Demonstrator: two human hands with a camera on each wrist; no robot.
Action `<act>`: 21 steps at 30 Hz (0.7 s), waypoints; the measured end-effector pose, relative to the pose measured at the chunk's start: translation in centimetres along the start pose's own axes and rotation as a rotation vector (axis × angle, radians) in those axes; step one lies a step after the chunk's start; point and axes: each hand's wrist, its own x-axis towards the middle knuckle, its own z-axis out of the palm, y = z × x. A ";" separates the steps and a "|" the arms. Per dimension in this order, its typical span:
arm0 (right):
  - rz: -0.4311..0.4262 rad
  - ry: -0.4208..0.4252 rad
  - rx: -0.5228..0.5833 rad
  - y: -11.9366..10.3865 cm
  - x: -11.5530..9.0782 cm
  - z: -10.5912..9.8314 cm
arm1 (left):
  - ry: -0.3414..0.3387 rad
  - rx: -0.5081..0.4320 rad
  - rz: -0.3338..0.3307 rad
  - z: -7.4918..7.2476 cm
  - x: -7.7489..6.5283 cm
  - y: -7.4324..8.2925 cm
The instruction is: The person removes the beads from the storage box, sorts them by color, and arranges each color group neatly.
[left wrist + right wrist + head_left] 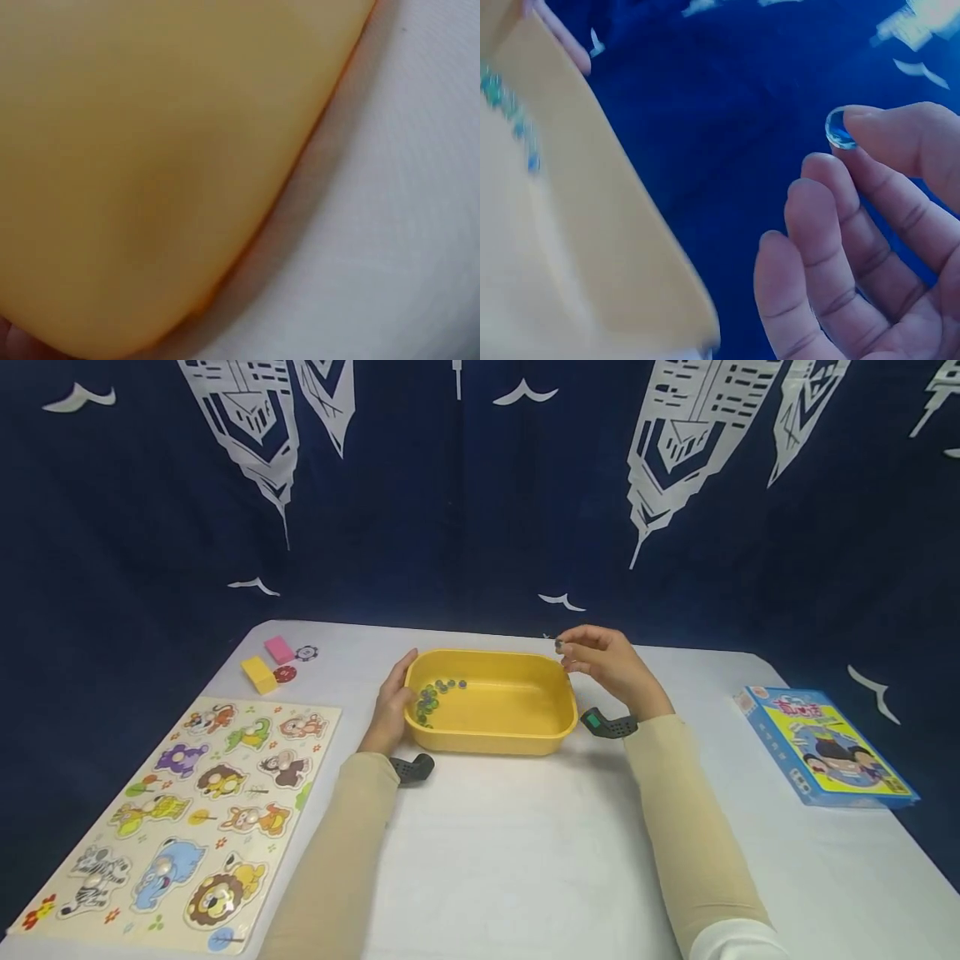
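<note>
Yellow tub (495, 742), toward the desk's (517, 843) far edge; left grip (388, 706) holds its left end. I'd keep it steady: marbles (428, 700) gather there. Right grip (606, 662), thumb-and-finger pinch, holds one glass marble (838, 129) near the far right corner. Slick glass wants light, even pressure.

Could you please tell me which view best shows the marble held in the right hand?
The right wrist view: the marble appears largest there, unobstructed along its left edge. The head view shows only a speck in the right hand; the left wrist view lacks it.
</note>
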 end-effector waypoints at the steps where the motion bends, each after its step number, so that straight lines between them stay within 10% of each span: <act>1: 0.010 0.026 -0.001 0.4 -0.4 -0.7 | -0.001 0.001 -0.001 0.0 0.0 0.0; 9: 0.126 0.114 -0.190 3.9 -1.8 -4.3 | -0.004 0.002 -0.026 0.1 0.1 0.1; 21: 0.165 0.067 -0.398 8.7 -1.6 -5.2 | 0.014 -0.027 0.016 -0.4 2.1 -3.9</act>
